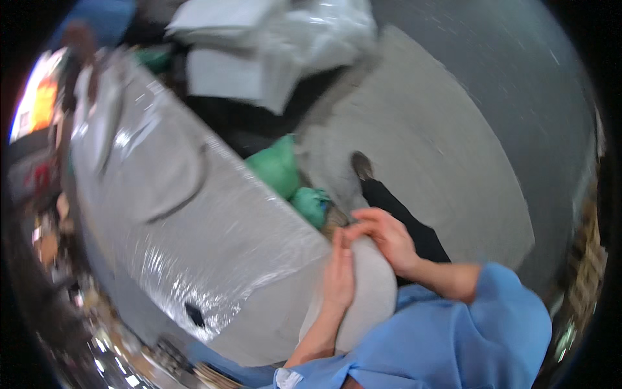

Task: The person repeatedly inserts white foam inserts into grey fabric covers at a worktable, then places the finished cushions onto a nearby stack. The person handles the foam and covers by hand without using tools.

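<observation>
A pale grey rounded bundle (372, 295) rests against the corner of a big grey block wrapped in shiny clear plastic (181, 214). My left hand (338, 272) lies flat along the bundle's left side, fingers together and pointing up. My right hand (383, 236) curls over the bundle's top edge, with its fingertips meeting those of the left hand. Blue sleeves cover both my upper arms. The picture is blurred, so I cannot tell what the fingertips pinch.
Two green bags (280, 167) (311, 204) sit just beyond the block's corner. White bags and flat white packs (259, 52) pile up at the top. My black trouser leg and shoe (363, 167) stand on grey floor (453, 129). Small clutter lines the left rim.
</observation>
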`<state>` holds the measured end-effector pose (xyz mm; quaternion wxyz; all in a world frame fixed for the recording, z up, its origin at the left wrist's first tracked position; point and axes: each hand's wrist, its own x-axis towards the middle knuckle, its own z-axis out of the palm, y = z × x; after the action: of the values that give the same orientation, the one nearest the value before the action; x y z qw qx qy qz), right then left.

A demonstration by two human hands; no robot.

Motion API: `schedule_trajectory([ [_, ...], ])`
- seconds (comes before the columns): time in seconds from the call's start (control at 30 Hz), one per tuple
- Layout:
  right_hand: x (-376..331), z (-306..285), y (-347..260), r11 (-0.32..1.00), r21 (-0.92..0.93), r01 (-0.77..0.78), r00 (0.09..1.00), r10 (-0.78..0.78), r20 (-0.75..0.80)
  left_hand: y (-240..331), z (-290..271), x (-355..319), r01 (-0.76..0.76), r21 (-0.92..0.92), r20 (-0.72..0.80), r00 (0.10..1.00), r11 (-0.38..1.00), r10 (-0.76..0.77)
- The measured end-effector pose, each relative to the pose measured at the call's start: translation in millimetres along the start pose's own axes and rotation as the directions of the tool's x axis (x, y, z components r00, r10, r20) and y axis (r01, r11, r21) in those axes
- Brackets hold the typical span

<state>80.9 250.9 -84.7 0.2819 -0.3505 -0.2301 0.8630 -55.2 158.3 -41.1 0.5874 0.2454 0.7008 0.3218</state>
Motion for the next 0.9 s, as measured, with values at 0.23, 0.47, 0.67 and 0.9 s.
schedule_trajectory([
  [0.23,-7,-18,-2,0.921,-0.389,-0.012,0.991,0.062,0.115,-53,17,7,-0.144,-0.015,-0.093,0.985,0.989,0.142],
  [0.47,18,-20,10,0.988,-0.001,-0.153,0.987,0.153,0.057,-22,-11,24,-0.086,-0.007,0.046,0.995,0.996,0.087],
  [0.67,33,-89,44,0.959,0.212,-0.186,0.982,0.177,0.061,12,21,69,-0.086,0.218,0.136,0.989,0.972,0.057],
  [0.9,48,-82,36,0.915,0.048,-0.400,0.915,0.402,-0.033,-17,35,61,-0.154,0.242,0.181,0.977,0.958,0.111],
])
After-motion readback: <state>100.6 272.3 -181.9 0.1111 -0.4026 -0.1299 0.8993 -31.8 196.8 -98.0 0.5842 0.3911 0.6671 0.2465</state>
